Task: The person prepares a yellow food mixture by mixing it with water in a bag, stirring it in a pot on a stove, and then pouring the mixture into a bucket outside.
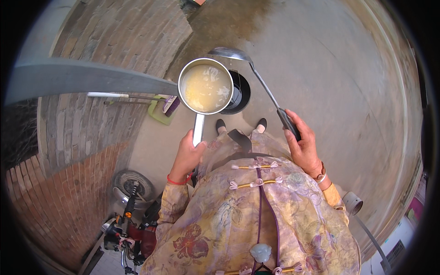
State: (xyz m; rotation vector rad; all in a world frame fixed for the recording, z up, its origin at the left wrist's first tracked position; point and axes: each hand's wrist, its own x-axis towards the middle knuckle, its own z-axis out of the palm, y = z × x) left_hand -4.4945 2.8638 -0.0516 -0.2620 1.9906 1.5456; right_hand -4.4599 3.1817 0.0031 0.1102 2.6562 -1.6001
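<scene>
My left hand (187,153) grips the metal handle of a small saucepan (198,129). Cloudy liquid with pale yellow grains (205,87) stands in the pan, the grains gathered mostly towards its left side. My right hand (304,142) is closed around the black grip of a metal ladle (266,86). The ladle's bowl (230,53) hangs beyond the pan's upper right rim in the view; whether it holds anything I cannot tell. Partly hidden behind the pan, a black bucket (244,99) sits on the ground in front of my feet.
A grey metal bar (92,77) runs in from the left towards the pan. By the brick wall (79,144) lie a green dustpan (160,115) and a purple-bristled broom (171,105). A motorcycle (130,213) stands at lower left. The concrete ground (330,86) is wet at the top.
</scene>
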